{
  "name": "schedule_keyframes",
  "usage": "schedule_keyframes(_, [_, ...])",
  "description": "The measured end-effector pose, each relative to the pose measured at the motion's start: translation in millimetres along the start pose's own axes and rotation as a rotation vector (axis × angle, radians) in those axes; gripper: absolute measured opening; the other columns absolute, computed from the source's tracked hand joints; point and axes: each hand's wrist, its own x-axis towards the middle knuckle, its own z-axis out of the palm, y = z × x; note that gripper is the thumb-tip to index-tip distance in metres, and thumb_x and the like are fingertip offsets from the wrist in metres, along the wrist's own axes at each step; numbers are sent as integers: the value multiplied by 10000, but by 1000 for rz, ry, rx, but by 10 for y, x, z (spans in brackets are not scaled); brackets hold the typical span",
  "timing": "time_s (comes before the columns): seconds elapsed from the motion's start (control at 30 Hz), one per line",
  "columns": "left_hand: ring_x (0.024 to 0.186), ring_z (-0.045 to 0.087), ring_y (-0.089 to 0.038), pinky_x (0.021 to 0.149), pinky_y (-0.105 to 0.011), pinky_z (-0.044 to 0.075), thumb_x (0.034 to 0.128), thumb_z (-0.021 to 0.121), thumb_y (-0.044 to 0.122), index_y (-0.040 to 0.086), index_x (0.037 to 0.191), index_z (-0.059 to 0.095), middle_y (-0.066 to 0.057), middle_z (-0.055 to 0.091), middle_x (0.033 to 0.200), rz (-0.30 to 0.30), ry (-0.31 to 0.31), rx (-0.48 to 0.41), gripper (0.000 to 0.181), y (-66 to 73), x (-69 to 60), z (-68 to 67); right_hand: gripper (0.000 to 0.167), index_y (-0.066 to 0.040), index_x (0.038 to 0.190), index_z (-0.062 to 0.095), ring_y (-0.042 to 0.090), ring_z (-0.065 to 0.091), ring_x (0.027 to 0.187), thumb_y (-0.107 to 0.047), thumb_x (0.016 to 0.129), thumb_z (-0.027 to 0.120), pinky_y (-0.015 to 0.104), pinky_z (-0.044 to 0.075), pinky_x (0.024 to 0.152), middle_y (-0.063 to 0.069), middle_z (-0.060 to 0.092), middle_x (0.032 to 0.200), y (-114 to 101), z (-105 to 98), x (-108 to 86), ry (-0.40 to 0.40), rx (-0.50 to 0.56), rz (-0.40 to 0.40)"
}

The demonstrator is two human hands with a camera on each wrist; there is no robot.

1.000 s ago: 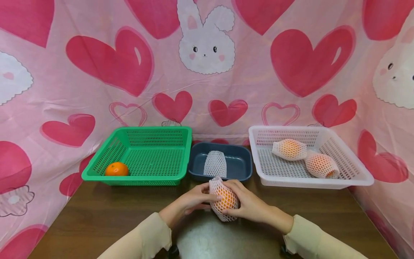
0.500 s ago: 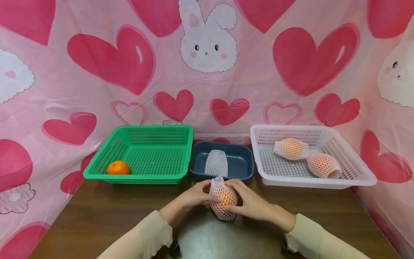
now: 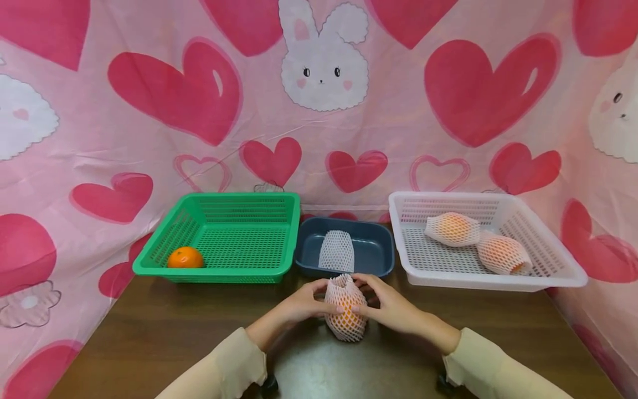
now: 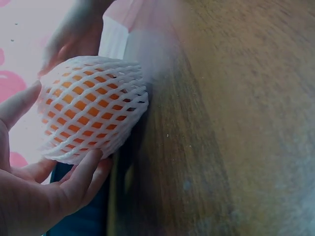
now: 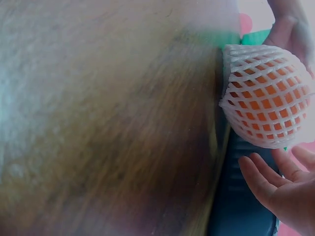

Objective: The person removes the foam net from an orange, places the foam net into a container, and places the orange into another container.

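Observation:
Between my two hands stands an orange in a white foam net sleeve [image 3: 346,318], its open net end upward in the head view. My left hand [image 3: 301,303] holds it from the left, thumb across the front. From the other side, my right hand [image 3: 394,307] grips it with the thumb on the front and the index finger near the net's upper end. Orange skin shows through the mesh of the sleeved orange [image 4: 91,110] in the left wrist view. In the right wrist view, some fingers [image 5: 258,179] of the right hand extend away from the net.
Behind the hands is a dark blue tray [image 3: 374,252] with a flat foam net [image 3: 336,250] in it. A green basket [image 3: 214,272] on the left bears a bare orange [image 3: 185,257]. On the right, a white basket [image 3: 488,281] contains two net-sleeved oranges [image 3: 453,229].
The sleeved orange has turned more upright between the hands. My right thumb and fingers have shifted their place on the net. The whole scene slides slightly right in the head view.

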Motion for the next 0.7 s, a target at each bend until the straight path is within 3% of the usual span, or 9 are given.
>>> schedule_keyframes(0.13, [1058, 633, -240, 888, -411, 577, 915, 766, 116, -33, 1413, 532, -153, 611, 1297, 10, 8, 4, 570, -13, -6, 16, 596, 48, 1433, 501, 287, 616, 1118, -252, 971, 731, 370, 574, 875, 135, 572, 1262, 24, -4, 1, -8, -15, -15])
schedule_keyframes(0.43, [964, 681, -210, 831, -387, 596, 887, 805, 113, -43, 1352, 602, -124, 695, 1170, 18, 101, -40, 531, -16, -21, 82, 577, 81, 1419, 528, 249, 611, 1096, -244, 981, 715, 370, 573, 871, 101, 579, 1209, -21, -21, 30, -3, -57, -18])
schedule_keyframes(0.7, [919, 692, -183, 775, -364, 603, 905, 775, 64, -68, 1265, 662, -129, 725, 1108, 53, 143, -68, 399, -11, -45, 125, 264, -23, 1112, 755, 162, 587, 991, -218, 934, 773, 320, 577, 809, 44, 593, 1097, -22, -45, 69, 23, -49, -48])
